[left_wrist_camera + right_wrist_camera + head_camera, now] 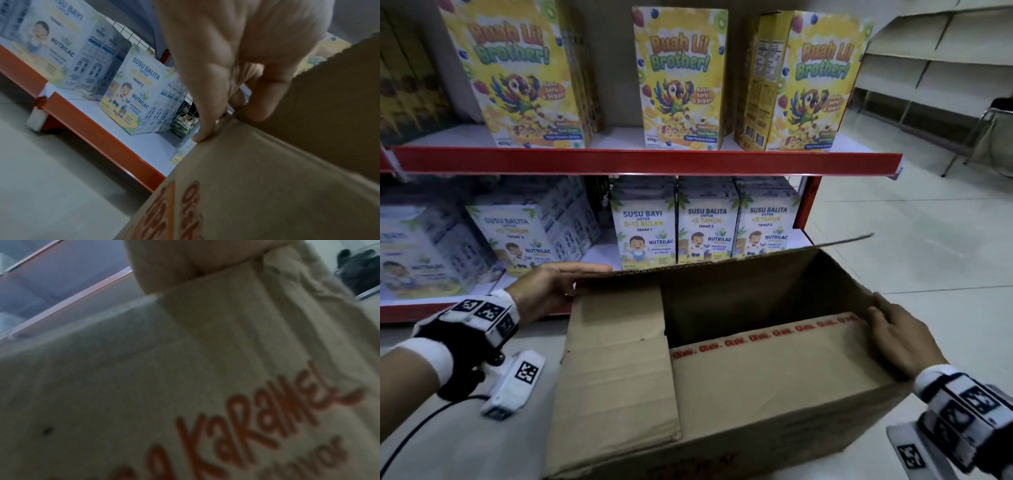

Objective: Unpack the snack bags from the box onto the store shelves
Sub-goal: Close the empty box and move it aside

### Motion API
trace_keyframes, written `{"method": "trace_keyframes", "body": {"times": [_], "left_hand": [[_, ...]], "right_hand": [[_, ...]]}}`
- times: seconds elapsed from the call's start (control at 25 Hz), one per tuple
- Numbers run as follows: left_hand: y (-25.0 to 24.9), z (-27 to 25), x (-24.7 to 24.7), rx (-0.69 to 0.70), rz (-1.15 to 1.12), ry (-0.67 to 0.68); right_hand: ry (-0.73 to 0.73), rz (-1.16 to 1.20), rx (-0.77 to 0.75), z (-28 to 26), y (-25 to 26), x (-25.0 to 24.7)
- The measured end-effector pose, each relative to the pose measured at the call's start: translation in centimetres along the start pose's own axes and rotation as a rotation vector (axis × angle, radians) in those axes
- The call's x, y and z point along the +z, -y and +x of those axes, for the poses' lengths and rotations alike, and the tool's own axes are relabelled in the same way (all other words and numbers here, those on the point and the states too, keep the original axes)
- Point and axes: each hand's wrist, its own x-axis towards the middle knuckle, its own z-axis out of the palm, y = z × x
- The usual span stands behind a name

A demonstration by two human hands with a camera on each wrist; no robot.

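Observation:
A brown cardboard box (722,377) with red print is open in front of the shelves, its flaps folded inward. Its inside is dark and shows no snack bags. My left hand (551,284) grips the far left corner of the box; in the left wrist view its fingers (216,81) and thumb pinch the cardboard edge (267,186). My right hand (893,335) grips the box's right rim, fingers hooked over the edge. The right wrist view is blurred, showing the hand (174,264) against the printed box side (164,386).
The upper shelf (647,161) has a red edge and carries yellow cereal boxes (681,78). White milk-powder boxes (643,236) fill the lower shelf just behind the box. Bare pale shelving (935,68) and a metal-framed chair (989,133) stand at the right on tiled floor.

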Motion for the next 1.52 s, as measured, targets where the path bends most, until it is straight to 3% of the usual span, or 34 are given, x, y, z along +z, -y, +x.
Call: {"method": "trace_keyframes", "body": {"times": [0.08,0.16,0.32,0.4,0.6,0.72,0.84,0.96,1.28,1.52], "left_hand": [[-0.4,-0.2,0.3,-0.038,-0.214,0.039],[-0.2,-0.5,-0.3,-0.078,-0.236,0.088],[1.3,-1.6,-0.9,-0.033,0.107,0.023],[2.4,-2.7,-0.8,-0.075,0.191,0.004],[4.4,-4.9,1.3,-0.228,0.064,-0.203],[5.0,-5.0,2.5,-0.183,0.044,-0.279],[4.8,-5.1,2.5,-0.155,0.003,-0.266],[4.6,-5.6,0.7,-0.148,-0.062,-0.252],[2.3,-8.9,-7.4,-0.079,-0.004,-0.38],[-0.7,-14.1,-14.4,-0.098,0.05,-0.473]], "right_hand": [[-0.011,0.198,0.121,0.8,0.4,-0.5],[0.023,0.307,0.209,1.4,0.3,-1.0],[0.137,0.413,0.277,2.2,-0.2,-1.9],[0.205,0.327,0.255,2.6,0.1,-1.9],[0.337,0.288,0.174,3.5,0.1,-1.2],[0.364,0.279,0.138,4.0,-0.4,-1.0],[0.378,0.337,0.136,4.4,-0.2,-0.1],[0.418,0.413,0.102,4.4,1.0,1.4],[0.523,0.515,-0.012,3.1,9.2,4.8],[0.573,0.399,-0.135,0.3,16.5,8.1]]}}
